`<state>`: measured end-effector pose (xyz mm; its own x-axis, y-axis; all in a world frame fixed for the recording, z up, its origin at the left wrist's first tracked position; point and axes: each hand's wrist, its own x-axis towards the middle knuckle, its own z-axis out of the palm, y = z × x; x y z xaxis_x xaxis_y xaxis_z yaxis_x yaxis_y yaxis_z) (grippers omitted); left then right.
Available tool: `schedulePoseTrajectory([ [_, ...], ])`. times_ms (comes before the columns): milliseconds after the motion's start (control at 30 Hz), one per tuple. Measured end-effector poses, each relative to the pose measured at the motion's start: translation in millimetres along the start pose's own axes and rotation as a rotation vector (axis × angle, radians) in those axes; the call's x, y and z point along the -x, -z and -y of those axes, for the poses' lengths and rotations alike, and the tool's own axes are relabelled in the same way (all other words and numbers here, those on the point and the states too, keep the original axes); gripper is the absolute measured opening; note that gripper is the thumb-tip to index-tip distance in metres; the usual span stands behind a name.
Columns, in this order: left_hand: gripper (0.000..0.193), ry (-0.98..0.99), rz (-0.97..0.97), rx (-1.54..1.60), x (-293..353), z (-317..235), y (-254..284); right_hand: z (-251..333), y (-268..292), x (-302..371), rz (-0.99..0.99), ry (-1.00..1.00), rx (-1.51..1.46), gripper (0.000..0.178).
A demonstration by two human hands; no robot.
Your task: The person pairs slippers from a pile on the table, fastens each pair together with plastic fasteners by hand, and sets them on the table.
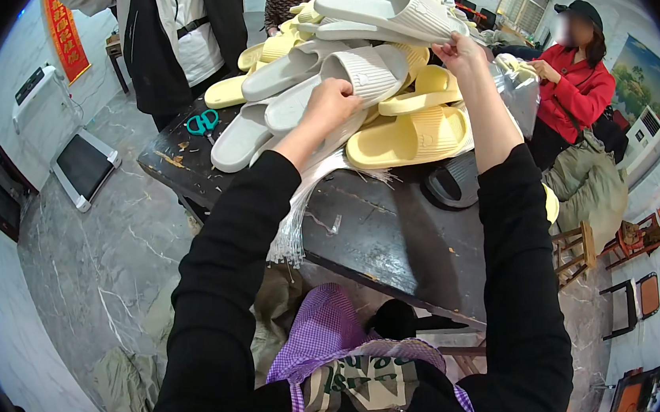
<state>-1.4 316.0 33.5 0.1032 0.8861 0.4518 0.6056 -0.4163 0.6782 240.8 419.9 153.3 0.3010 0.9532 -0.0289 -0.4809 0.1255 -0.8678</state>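
A heap of grey and yellow ribbed slide slippers covers the dark table [381, 241] before me. My left hand [330, 104] is closed at the strap of a grey slipper [371, 75] on the heap's near side. Higher up, the fingers of my right hand [460, 52] pinch the strap edge of another grey slipper [387, 11], whose sole points left. Between and below my hands lie yellow slippers [387, 143]. A bundle of thin white strands [291, 229] hangs over the table's near edge. Partly behind my right forearm is a black slipper [453, 185].
Teal-handled scissors [203, 123] lie at the table's left end. A person in a dark jacket [146, 49] stands beyond them. To the right sits a person in red [577, 91] near a transparent plastic bag [518, 92]. Another person [287, 5] is behind the heap. Wooden stools [577, 254] stand right.
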Motion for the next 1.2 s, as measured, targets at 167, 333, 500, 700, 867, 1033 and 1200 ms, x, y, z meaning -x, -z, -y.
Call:
schedulePoseTrajectory([
  [167, 0.016, -0.185, -0.262, -0.088, 21, 3, -13, -8, 12, 0, 0.010, -0.004, 0.075, 0.005],
  [333, 0.015, -0.229, -0.302, -0.097, 27, 2, -7, -11, 23, -4, -0.007, -0.023, 0.070, 0.004],
  [500, 0.015, -0.219, -0.347, -0.091, 32, 9, 5, -9, 26, 0, 0.031, -0.008, 0.064, 0.004],
  [700, 0.018, 0.009, -0.150, 0.263, 52, -3, 35, -6, 37, 0, 0.013, -0.020, 0.033, 0.005],
  [867, 0.020, -0.016, -0.057, 0.300, 77, -2, 40, -10, 40, 5, 0.024, -0.013, 0.057, 0.006],
  [1033, 0.021, 0.015, -0.010, 0.247, 88, 7, 45, -14, 47, 4, 0.053, 0.032, 0.172, 0.011],
  [1200, 0.019, -0.070, -0.093, 0.021, 61, 38, 46, -14, 59, 18, 0.118, 0.125, 0.375, 0.023],
])
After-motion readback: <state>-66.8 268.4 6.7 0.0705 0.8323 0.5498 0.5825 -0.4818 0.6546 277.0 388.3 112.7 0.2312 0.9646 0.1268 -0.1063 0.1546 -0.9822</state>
